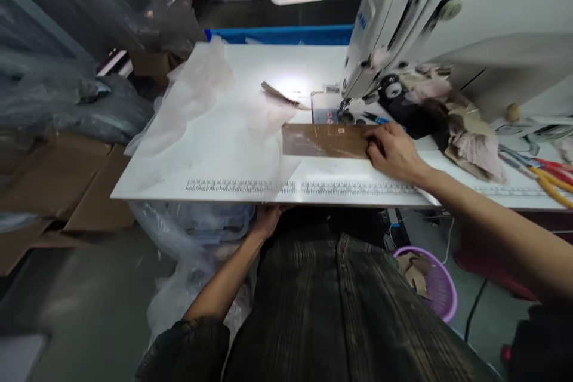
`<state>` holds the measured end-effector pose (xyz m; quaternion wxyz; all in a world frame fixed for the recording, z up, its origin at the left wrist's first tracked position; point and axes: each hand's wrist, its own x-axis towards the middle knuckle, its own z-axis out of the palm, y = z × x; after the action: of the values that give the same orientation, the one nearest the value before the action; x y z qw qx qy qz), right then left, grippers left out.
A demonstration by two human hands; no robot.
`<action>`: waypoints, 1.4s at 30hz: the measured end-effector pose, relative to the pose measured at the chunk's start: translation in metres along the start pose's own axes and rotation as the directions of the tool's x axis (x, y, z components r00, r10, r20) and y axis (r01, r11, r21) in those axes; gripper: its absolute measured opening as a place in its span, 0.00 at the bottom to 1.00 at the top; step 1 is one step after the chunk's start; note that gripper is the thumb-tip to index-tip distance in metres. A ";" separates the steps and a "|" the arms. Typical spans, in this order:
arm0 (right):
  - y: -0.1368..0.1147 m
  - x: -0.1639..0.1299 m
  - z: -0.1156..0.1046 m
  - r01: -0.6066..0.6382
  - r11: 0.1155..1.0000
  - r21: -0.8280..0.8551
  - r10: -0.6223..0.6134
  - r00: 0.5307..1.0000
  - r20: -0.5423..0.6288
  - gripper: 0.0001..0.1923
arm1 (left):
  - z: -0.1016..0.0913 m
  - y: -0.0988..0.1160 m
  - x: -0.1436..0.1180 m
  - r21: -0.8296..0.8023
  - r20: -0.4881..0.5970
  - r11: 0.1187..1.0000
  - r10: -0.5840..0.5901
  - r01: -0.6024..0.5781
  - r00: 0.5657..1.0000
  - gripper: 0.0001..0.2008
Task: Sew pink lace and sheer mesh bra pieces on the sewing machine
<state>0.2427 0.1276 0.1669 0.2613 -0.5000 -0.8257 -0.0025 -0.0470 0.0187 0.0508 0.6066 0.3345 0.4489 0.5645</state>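
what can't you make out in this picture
In the head view:
Left hand: fingertips, and anything they hold, hidden by the tabletop edge.
Right hand: its curled shape hides whether it grips or just presses the brown strip.
Sewing machine: right end cut off by the picture's edge; lettering too small and blurred.
Purple basket: left part hidden behind the shirt.

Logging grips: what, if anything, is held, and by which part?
Right hand: fingers on the right end of the brown strip; pinched or pressed, unclear. Left hand: at the front edge of the sewing table; any hold is hidden.
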 end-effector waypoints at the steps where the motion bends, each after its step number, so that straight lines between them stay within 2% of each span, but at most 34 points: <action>1: -0.007 0.000 -0.001 -0.031 0.999 0.037 0.031 0.999 -0.013 0.12 | -0.003 -0.005 -0.014 -0.031 -0.017 0.999 -0.024 0.024 1.000 0.17; 4: -0.042 -0.004 -0.007 -0.038 0.974 0.223 0.049 0.998 -0.045 0.10 | -0.005 -0.008 -0.049 -0.087 0.003 0.995 -0.050 0.050 0.999 0.18; 7: -0.085 -0.023 -0.015 0.028 0.905 0.425 0.006 0.997 -0.076 0.09 | 0.002 0.000 -0.071 -0.034 0.072 0.999 0.044 -0.042 0.996 0.20; 8: -0.097 -0.032 -0.017 0.015 0.862 0.507 0.007 0.999 -0.040 0.09 | 0.004 0.002 -0.075 -0.010 0.095 0.996 0.092 -0.092 0.991 0.21; 10: -0.116 -0.054 -0.015 -0.106 0.729 0.676 0.008 0.989 0.147 0.10 | 0.009 0.007 -0.082 0.022 0.142 0.981 0.186 -0.191 0.972 0.25; 12: -0.127 -0.075 -0.008 -0.275 0.588 0.761 -0.061 0.923 0.381 0.12 | 0.013 0.011 -0.086 0.051 0.186 0.960 0.262 -0.276 0.947 0.27; 13: -0.129 -0.084 -0.003 -0.327 0.552 0.767 -0.103 0.886 0.452 0.13 | 0.014 0.013 -0.088 0.066 0.207 0.950 0.286 -0.306 0.936 0.27; 15: -0.130 -0.096 0.007 -0.341 0.563 0.753 -0.139 0.859 0.493 0.14 | 0.016 0.016 -0.091 0.095 0.242 0.938 0.303 -0.333 0.922 0.27; 17: -0.127 -0.103 0.016 -0.319 0.608 0.727 -0.129 0.864 0.486 0.16 | 0.017 0.018 -0.092 0.108 0.259 0.942 0.281 -0.317 0.924 0.26; 19: -0.125 -0.104 0.024 -0.354 0.576 0.737 -0.126 0.852 0.508 0.20 | 0.018 0.019 -0.091 0.113 0.265 0.954 0.242 -0.279 0.933 0.26; 21: -0.126 -0.104 0.030 -0.464 0.448 0.764 -0.136 0.810 0.571 0.20 | 0.017 0.018 -0.090 0.136 0.272 0.957 0.212 -0.255 0.939 0.26; 24: -0.129 -0.104 0.034 -0.679 0.180 0.712 -0.131 0.701 0.702 0.16 | 0.017 0.019 -0.086 0.255 0.252 0.916 0.247 -0.311 0.936 0.29; 27: -0.132 -0.104 0.035 -0.808 -0.099 0.581 -0.148 0.589 0.794 0.11 | 0.019 0.023 -0.084 0.458 0.269 0.777 0.341 -0.431 0.901 0.31; 29: -0.133 -0.104 0.037 -0.825 -0.197 0.529 -0.160 0.560 0.813 0.11 | 0.021 0.028 -0.085 0.567 0.330 0.653 0.378 -0.502 0.865 0.32; 31: -0.133 -0.105 0.041 -0.821 -0.214 0.530 -0.142 0.563 0.815 0.14 | 0.023 0.031 -0.085 0.623 0.385 0.561 0.387 -0.545 0.838 0.33; 33: -0.133 -0.107 0.045 -0.801 -0.212 0.560 -0.108 0.588 0.801 0.18 | 0.025 0.033 -0.085 0.639 0.410 0.522 0.390 -0.565 0.825 0.31; 36: -0.132 -0.110 0.045 -0.763 -0.218 0.609 -0.072 0.634 0.770 0.20 | 0.028 0.035 -0.085 0.612 0.397 0.546 0.414 -0.572 0.819 0.29; 39: -0.131 -0.109 0.036 -0.745 -0.239 0.623 -0.059 0.652 0.756 0.17 | 0.033 0.042 -0.086 0.613 0.407 0.532 0.422 -0.584 0.811 0.30; 42: -0.128 -0.106 0.023 -0.729 -0.277 0.626 -0.084 0.668 0.740 0.15 | 0.039 0.056 -0.085 0.655 0.475 0.401 0.440 -0.641 0.762 0.32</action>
<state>0.1655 -0.0173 0.1344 0.2840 -0.3236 -0.3644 0.8258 -0.0286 -0.0529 0.1303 0.2233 0.7545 0.4422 0.4305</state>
